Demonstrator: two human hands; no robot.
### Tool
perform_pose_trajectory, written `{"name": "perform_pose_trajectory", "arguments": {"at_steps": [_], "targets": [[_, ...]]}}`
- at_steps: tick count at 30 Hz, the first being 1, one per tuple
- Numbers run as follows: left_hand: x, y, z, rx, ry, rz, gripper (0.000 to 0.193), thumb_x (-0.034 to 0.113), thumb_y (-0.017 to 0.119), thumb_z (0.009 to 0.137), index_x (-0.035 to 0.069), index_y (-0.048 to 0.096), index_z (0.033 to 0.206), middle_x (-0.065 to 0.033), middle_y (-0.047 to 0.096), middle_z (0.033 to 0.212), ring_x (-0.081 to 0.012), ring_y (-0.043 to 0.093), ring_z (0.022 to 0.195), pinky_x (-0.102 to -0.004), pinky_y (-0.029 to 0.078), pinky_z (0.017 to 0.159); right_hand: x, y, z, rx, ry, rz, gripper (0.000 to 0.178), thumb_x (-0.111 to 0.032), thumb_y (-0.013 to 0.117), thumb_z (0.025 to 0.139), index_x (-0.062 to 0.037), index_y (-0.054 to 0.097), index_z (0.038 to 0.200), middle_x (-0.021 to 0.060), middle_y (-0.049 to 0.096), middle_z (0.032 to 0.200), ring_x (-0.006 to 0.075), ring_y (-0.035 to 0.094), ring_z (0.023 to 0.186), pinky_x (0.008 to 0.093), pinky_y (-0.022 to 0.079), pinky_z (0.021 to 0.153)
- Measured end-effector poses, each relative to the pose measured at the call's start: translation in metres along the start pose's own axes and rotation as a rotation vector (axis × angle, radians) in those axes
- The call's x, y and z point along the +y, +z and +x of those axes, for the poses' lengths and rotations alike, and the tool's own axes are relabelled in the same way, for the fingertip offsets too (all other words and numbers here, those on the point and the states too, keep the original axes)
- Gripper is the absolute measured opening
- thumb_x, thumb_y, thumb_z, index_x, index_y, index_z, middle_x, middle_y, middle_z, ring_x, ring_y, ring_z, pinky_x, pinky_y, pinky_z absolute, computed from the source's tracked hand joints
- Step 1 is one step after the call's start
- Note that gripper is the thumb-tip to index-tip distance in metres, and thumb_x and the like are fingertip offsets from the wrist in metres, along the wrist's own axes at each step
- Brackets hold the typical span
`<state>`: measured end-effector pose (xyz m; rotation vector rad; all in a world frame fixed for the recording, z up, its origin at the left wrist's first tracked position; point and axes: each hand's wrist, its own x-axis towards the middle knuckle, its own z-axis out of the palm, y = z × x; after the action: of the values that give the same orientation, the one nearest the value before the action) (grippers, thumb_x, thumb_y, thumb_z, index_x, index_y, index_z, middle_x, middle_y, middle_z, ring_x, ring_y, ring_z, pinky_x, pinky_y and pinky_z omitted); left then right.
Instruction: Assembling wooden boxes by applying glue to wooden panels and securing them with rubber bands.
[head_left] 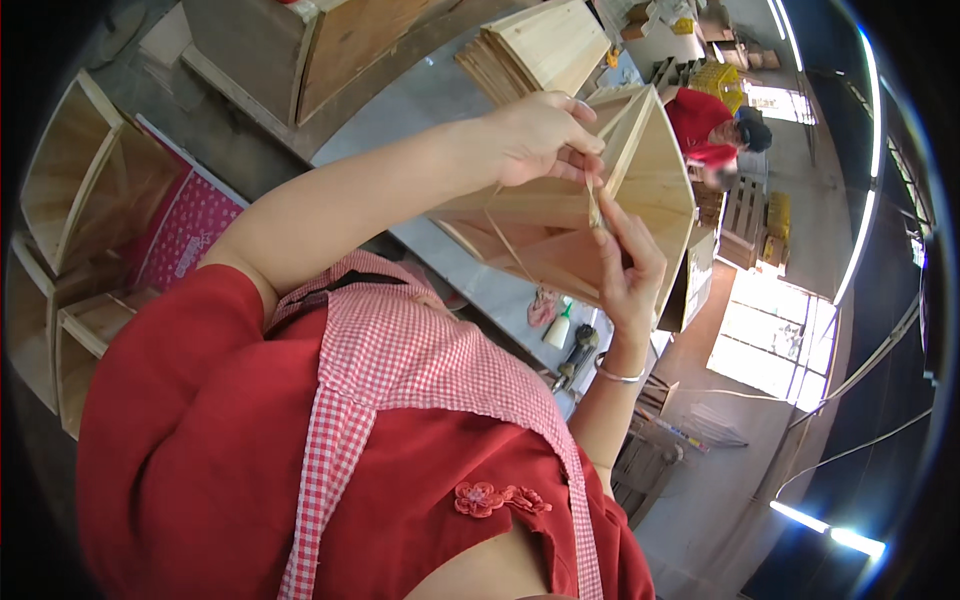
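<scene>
Both my hands are raised over an open pale wooden box (645, 180) on the table. Thumb and fingers of my left hand (545, 140) are closed in a pinch on a thin pale strip (591, 205). My right hand (630, 260), with a bangle on its wrist, pinches the lower part of that strip, just below the left fingertips. What the strip is made of cannot be made out. A thin light length hangs in a curve in front of the box; whether it belongs to the same strip is unclear.
Stacked wooden panels (545, 50) lie beyond the box on the grey table (385, 120). Near its edge are a white bottle (557, 331) with a green cap, a pink cloth (543, 307) and a dark tool (578, 356). Wooden boxes (75, 190) stand at left. A person in red (700, 120) works beyond.
</scene>
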<state>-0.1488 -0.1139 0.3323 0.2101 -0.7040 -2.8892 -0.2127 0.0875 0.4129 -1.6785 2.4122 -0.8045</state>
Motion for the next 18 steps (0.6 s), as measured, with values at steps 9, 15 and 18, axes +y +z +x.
{"name": "perform_pose_trajectory", "arguments": {"at_steps": [9,15,18], "targets": [[-0.013,-0.007,-0.016,-0.041,0.011,-0.067,0.047,0.000,0.066,0.098,0.001,0.042,0.138,-0.0108,0.061,0.103,-0.0189,0.065,0.089,-0.0372,0.059,0.086,-0.002,-0.003,-0.001,-0.012,0.042,0.036,0.038,0.004,0.068,0.092,-0.0011,0.071,0.130,0.0104,0.070,0.094,0.0153,0.063,0.082,0.0271,0.049,0.077],[-0.001,-0.013,0.007,0.102,0.518,0.607,0.049,0.010,0.063,0.103,0.001,0.041,0.146,-0.0135,0.068,0.128,-0.0150,0.063,0.114,-0.0319,0.051,0.100,-0.001,-0.003,0.001,-0.011,0.024,-0.001,0.038,0.003,0.070,0.091,-0.0017,0.072,0.128,0.0121,0.069,0.090,0.0179,0.063,0.079,0.0275,0.050,0.074],[0.005,-0.028,0.052,0.043,0.652,0.559,0.053,0.025,0.056,0.109,0.002,0.038,0.152,-0.0131,0.063,0.140,-0.0156,0.057,0.128,-0.0321,0.044,0.110,-0.001,-0.004,0.001,-0.017,0.025,0.013,0.039,0.002,0.071,0.090,-0.0020,0.072,0.128,0.0117,0.069,0.090,0.0173,0.063,0.077,0.0273,0.050,0.073]]}}
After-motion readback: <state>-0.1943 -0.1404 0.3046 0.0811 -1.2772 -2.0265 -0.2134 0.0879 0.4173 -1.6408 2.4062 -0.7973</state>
